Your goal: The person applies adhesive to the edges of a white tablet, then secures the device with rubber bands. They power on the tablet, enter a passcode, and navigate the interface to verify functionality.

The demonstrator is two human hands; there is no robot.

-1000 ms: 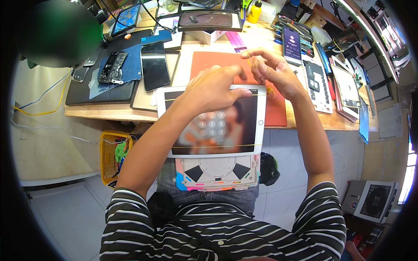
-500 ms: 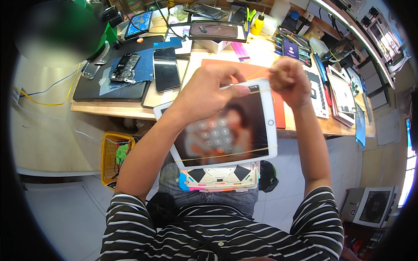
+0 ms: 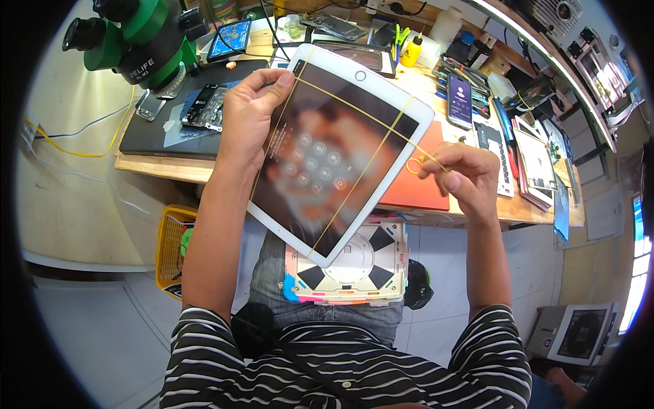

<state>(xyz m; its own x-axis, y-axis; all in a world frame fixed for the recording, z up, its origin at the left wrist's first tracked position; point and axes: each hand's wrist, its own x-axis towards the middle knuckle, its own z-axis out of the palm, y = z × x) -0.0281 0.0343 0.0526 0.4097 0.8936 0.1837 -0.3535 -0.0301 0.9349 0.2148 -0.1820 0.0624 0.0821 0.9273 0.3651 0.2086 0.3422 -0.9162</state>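
Left hand gripped tilted tablet by edge, center frame; right hand, at right, pinched taut rubber band; slipped pinch risked snap-back, jolting tablet.

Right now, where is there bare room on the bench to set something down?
Mostly bare: the orange mat right of the tablet, and a small wood patch between the yellow bottle and phone. Crowded: right of the phone, with tools.
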